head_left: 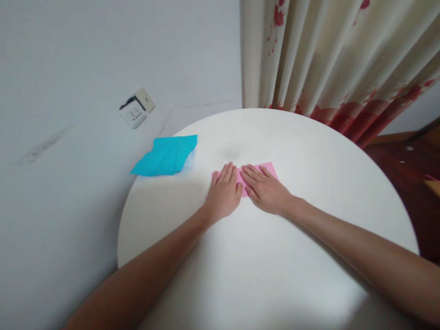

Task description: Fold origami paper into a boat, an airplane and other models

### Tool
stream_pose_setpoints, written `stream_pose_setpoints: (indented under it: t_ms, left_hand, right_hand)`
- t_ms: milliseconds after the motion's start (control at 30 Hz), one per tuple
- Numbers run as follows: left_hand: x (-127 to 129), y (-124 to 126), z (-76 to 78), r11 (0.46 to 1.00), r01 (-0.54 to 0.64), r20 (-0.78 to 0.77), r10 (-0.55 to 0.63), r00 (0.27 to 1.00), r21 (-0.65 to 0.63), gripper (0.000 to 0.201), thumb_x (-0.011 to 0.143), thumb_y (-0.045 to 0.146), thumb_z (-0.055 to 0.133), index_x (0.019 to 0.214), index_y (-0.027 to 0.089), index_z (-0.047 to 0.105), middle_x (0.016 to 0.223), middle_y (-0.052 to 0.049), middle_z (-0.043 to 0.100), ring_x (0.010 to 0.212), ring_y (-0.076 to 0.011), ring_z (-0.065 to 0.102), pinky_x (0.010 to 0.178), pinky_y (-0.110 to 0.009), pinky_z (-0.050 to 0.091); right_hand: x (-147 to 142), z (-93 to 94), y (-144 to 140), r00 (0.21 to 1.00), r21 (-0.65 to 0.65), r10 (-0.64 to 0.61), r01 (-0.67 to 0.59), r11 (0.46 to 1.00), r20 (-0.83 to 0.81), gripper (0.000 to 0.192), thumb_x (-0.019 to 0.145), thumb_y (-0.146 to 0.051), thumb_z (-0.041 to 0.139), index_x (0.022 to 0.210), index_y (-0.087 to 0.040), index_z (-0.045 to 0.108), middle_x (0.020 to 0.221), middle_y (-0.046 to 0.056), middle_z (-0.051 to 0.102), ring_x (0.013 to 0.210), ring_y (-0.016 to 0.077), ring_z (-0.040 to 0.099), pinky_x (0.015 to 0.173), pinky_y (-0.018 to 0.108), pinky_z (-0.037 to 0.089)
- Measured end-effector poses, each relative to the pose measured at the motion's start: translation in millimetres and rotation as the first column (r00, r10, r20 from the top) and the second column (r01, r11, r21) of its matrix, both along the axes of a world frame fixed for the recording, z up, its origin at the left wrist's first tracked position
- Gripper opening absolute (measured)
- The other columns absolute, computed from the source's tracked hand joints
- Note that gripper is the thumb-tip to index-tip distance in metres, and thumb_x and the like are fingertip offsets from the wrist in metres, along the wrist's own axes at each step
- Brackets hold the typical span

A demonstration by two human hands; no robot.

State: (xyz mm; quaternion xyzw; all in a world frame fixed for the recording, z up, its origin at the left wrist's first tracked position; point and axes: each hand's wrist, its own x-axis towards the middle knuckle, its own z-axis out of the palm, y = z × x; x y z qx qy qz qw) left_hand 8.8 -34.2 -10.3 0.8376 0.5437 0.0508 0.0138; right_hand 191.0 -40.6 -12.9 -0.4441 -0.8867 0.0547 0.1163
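A pink sheet of paper (271, 168), a narrow rectangle, lies flat on the white round table (220, 256). My left hand (224, 191) rests palm down over its left part, fingers stretched out toward the far edge. Over the right part lies my right hand (264, 188), also palm down with the fingers extended. The two thumbs point toward each other, and pink shows between the hands and at the upper right corner. Much of the sheet is hidden under both palms.
A creased blue sheet of paper (165, 156) lies at the table's left far edge, partly overhanging it. Beside the table stands a wall with a socket (133, 113). Behind it hangs a floral curtain (319, 59). Dark reddish floor (395, 160) shows at the right.
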Motion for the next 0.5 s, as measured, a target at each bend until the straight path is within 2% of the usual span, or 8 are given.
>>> stream_pose_setpoints:
  t_ms: [133,300,400,500]
  left_hand:
    - [-4,6,-1.6,0.998,-0.053,0.042,0.055,0.998,-0.043,0.055,0.104,0.029,0.027,0.154,0.006,0.032,0.165,-0.018,0.027,0.154,-0.0278,0.024,0.123,-0.054,0.025]
    - [-5,4,-2.6,0.994,-0.086,0.003,0.086,0.996,0.063,0.055,0.105,0.031,0.027,0.153,0.007,0.035,0.163,-0.019,0.03,0.153,-0.0318,0.027,0.122,-0.057,0.026]
    - [0,-2,-0.6,0.992,0.01,-0.041,-0.005,0.999,0.128,0.052,0.105,0.028,0.027,0.151,0.008,0.04,0.163,-0.019,0.033,0.154,-0.0317,0.024,0.124,-0.06,0.016]
    - [3,-4,-0.4,0.984,0.153,-0.03,-0.151,0.988,0.093,0.054,0.102,0.02,0.028,0.153,0.006,0.037,0.163,-0.018,0.032,0.154,-0.0272,0.023,0.126,-0.053,0.016]
  right_hand:
    - [0,-0.7,0,1.0,-0.002,-0.002,0.002,1.0,-0.004,0.058,0.106,-0.034,0.026,0.156,-0.006,0.034,0.164,0.016,0.029,0.153,0.0269,0.024,0.126,0.05,0.018]
    - [0,-2.9,1,1.0,0.008,-0.007,0.007,1.0,0.002,0.059,0.106,-0.036,0.026,0.156,-0.005,0.034,0.164,0.016,0.029,0.153,0.0268,0.024,0.126,0.05,0.019]
    - [-1,-4.1,1,1.0,0.007,-0.01,0.01,1.0,0.001,0.06,0.106,-0.036,0.025,0.156,-0.004,0.033,0.164,0.016,0.029,0.153,0.0268,0.023,0.126,0.05,0.019]
    - [-1,-4.8,2,1.0,0.005,-0.028,0.028,1.0,-0.01,0.061,0.105,-0.036,0.025,0.157,-0.004,0.031,0.163,0.017,0.03,0.153,0.0265,0.024,0.126,0.05,0.02]
